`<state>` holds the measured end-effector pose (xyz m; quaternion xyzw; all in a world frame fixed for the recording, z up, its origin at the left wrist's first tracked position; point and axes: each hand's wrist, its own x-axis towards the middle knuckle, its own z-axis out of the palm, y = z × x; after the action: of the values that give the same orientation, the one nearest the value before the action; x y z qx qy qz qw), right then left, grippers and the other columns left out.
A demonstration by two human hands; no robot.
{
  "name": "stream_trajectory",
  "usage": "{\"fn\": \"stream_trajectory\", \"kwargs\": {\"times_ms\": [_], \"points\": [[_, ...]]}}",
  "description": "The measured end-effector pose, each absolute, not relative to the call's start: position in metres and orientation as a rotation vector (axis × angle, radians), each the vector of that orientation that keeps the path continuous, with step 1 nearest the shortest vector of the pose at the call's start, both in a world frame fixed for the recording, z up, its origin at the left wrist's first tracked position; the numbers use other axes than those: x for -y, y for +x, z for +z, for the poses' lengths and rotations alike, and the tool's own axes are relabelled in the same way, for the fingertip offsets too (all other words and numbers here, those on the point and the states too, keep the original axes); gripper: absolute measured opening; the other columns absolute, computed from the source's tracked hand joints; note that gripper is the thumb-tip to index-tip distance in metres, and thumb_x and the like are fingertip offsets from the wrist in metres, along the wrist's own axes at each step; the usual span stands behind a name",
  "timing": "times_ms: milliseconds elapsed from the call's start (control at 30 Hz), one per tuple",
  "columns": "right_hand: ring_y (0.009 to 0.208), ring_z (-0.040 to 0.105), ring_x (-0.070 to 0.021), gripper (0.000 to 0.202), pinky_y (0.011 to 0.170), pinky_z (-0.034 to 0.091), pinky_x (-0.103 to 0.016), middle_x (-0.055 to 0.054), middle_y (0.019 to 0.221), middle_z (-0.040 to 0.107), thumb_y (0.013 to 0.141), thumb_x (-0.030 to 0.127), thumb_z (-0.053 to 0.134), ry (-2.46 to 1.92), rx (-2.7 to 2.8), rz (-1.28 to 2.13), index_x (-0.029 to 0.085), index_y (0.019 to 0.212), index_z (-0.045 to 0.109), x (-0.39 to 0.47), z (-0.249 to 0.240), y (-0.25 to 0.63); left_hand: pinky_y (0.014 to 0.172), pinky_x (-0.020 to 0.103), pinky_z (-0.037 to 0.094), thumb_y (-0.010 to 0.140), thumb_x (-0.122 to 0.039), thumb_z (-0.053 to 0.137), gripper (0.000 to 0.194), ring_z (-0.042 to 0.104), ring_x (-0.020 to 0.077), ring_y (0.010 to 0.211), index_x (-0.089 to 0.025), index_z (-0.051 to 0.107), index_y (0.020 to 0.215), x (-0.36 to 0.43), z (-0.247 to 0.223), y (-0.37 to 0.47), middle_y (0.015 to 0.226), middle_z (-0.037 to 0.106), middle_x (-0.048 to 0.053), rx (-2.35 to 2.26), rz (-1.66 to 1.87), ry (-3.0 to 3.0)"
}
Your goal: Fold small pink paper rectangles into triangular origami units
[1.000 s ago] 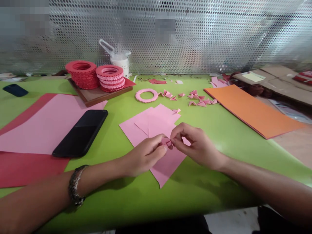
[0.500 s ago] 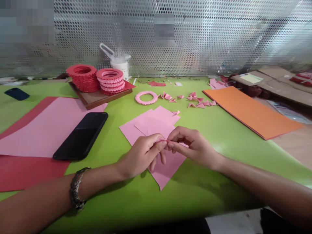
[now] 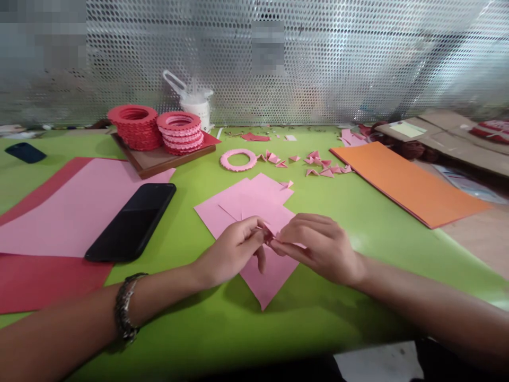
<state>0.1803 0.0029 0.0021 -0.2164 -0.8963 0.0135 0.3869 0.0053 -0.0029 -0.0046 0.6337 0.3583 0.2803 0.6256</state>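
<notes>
A small folded piece of pink paper is pinched between my two hands, mostly covered by the fingers. My left hand holds its left side with thumb and forefinger. My right hand grips the right side, fingers bent over it. Beneath the hands lie overlapping pink paper sheets on the green table. Beyond them sit a pink paper ring with a notched edge and several small folded pink triangles.
At left, a black phone rests on pink and red sheets. Stacked red and pink rings stand on a brown board, before a white cup. Orange sheets lie at right, near cardboard.
My right hand has turned, its fingers now curling further over the folded paper. The paper has tilted down to the right, and my left fingers have shifted slightly.
</notes>
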Motion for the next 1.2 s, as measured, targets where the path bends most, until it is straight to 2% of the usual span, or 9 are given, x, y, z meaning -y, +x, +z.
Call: {"fn": "stream_trajectory", "kwargs": {"times_ms": [100, 200, 367, 467, 600, 700, 767, 967, 1200], "points": [[0.063, 0.056, -0.0128, 0.010, 0.056, 0.046, -0.024, -0.003, 0.065, 0.063, 0.079, 0.016, 0.057, -0.463, 2.371, -0.138, 0.013, 0.070, 0.055, -0.002, 0.001, 0.180, 0.058, 0.023, 0.040, 0.088, -0.029, 0.037, 0.024, 0.054, 0.0081, 0.049, -0.016, 0.047, 0.071, 0.004, -0.006, 0.005, 0.052, 0.053, -0.006, -0.829, 0.628, 1.428], [0.065, 0.054, -0.0134, 0.010, 0.057, 0.046, -0.024, -0.004, 0.069, 0.063, 0.081, 0.020, 0.055, -0.472, 2.391, -0.233, 0.013, 0.074, 0.057, -0.001, 0.003, 0.180, 0.061, 0.024, 0.039, 0.089, -0.028, 0.037, 0.026, 0.055, 0.0093, 0.053, -0.017, 0.046, 0.068, 0.006, -0.004, 0.005, 0.052, 0.055, -0.005, -0.830, 0.639, 1.433], [0.065, 0.052, -0.0129, 0.012, 0.056, 0.044, -0.023, -0.004, 0.072, 0.061, 0.082, 0.021, 0.053, -0.505, 2.368, -0.264, 0.013, 0.074, 0.057, -0.001, 0.005, 0.180, 0.070, 0.028, 0.039, 0.091, -0.024, 0.028, 0.031, 0.054, 0.0111, 0.060, -0.017, 0.050, 0.071, 0.007, 0.001, 0.005, 0.057, 0.057, -0.003, -0.739, 0.656, 1.483], [0.061, 0.049, -0.0121, 0.014, 0.054, 0.043, -0.023, -0.004, 0.069, 0.058, 0.081, 0.022, 0.054, -0.511, 2.359, -0.238, 0.013, 0.071, 0.056, -0.002, 0.006, 0.180, 0.069, 0.026, 0.042, 0.087, -0.021, 0.039, 0.018, 0.055, 0.0096, 0.059, -0.016, 0.053, 0.077, 0.006, 0.001, 0.005, 0.060, 0.056, -0.004, -0.665, 0.657, 1.480], [0.066, 0.049, -0.0122, 0.017, 0.058, 0.044, -0.023, -0.005, 0.074, 0.055, 0.077, 0.030, 0.058, -0.511, 2.352, 0.027, 0.013, 0.081, 0.055, -0.002, 0.007, 0.182, 0.063, 0.024, 0.044, 0.085, -0.020, 0.045, 0.012, 0.055, 0.0086, 0.054, -0.015, 0.056, 0.083, 0.005, 0.000, 0.004, 0.059, 0.055, -0.005, -0.650, 0.666, 1.505], [0.070, 0.050, -0.0118, 0.023, 0.062, 0.046, -0.024, -0.005, 0.080, 0.054, 0.078, 0.028, 0.057, -0.592, 2.310, 0.379, 0.014, 0.095, 0.050, -0.002, 0.008, 0.182, 0.061, 0.024, 0.046, 0.085, -0.020, 0.044, 0.014, 0.055, 0.0084, 0.051, -0.016, 0.057, 0.083, 0.006, -0.001, 0.003, 0.060, 0.056, -0.004, -0.734, 0.680, 1.596], [0.069, 0.049, -0.0111, 0.028, 0.061, 0.046, -0.024, -0.005, 0.082, 0.054, 0.077, 0.024, 0.057, -0.678, 2.250, 0.495, 0.014, 0.100, 0.046, -0.002, 0.008, 0.182, 0.057, 0.023, 0.046, 0.086, -0.019, 0.043, 0.015, 0.055, 0.0083, 0.051, -0.016, 0.057, 0.085, 0.007, -0.003, 0.003, 0.065, 0.057, -0.003, -0.793, 0.685, 1.686], [0.061, 0.049, -0.0087, 0.003, 0.055, 0.043, -0.021, -0.002, 0.070, 0.053, 0.079, 0.012, 0.054, -0.728, 2.177, 0.672, 0.014, 0.077, 0.052, -0.002, 0.010, 0.178, 0.048, 0.019, 0.038, 0.087, -0.019, 0.039, 0.019, 0.050, 0.0085, 0.051, -0.015, 0.053, 0.076, 0.007, -0.007, 0.002, 0.058, 0.052, -0.003, -0.861, 0.681, 2.024], [0.056, 0.052, -0.0064, 0.002, 0.048, 0.043, -0.017, 0.000, 0.066, 0.054, 0.083, 0.015, 0.047, -0.748, 2.122, 1.003, 0.014, 0.082, 0.048, 0.003, 0.010, 0.179, 0.050, 0.020, 0.034, 0.088, -0.021, 0.037, 0.028, 0.046, 0.0093, 0.052, -0.016, 0.046, 0.062, 0.003, -0.003, -0.002, 0.056, 0.050, -0.003, -0.876, 0.731, 2.384]]}}
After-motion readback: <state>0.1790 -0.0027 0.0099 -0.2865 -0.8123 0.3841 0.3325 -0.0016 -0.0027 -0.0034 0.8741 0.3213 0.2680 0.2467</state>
